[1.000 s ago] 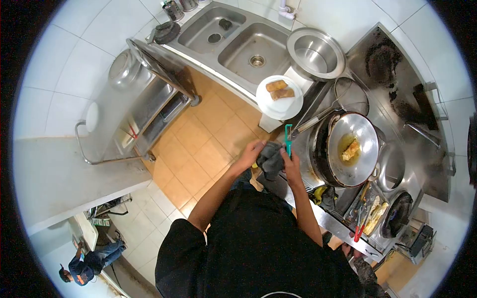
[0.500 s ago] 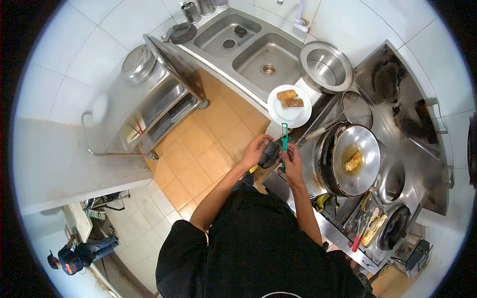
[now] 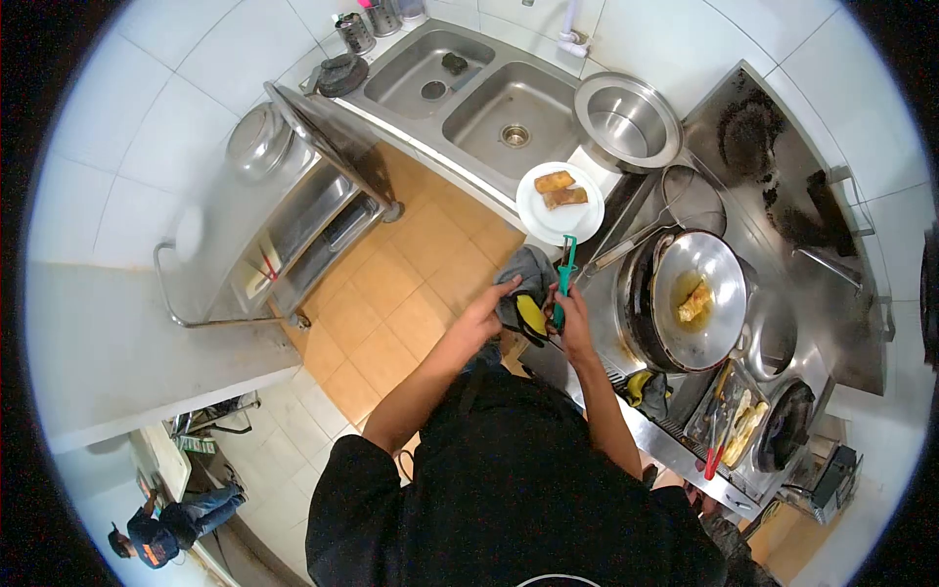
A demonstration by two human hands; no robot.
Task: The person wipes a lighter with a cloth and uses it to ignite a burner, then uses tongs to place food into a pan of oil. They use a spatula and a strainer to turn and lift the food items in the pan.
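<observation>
My left hand grips a grey cloth item with yellow and black parts; it looks like a work glove, though its folds hide the exact shape. Close beside it, my right hand is wrapped round the handle of a green peeler, whose head points away from me. Just beyond the peeler, a white plate carries two browned rolls on the counter's edge. To the right of my right hand, a wok holds a golden fried piece in a little oil.
A double sink and a steel pot stand at the back. A strainer lies behind the wok. Right front are a tray of food, red-handled tongs and another grey-yellow item. A person is far left.
The grey item, bunched dark between my hands before, now hangs more spread with its yellow part showing. The peeler stays in my right hand. The view has shifted slightly.
</observation>
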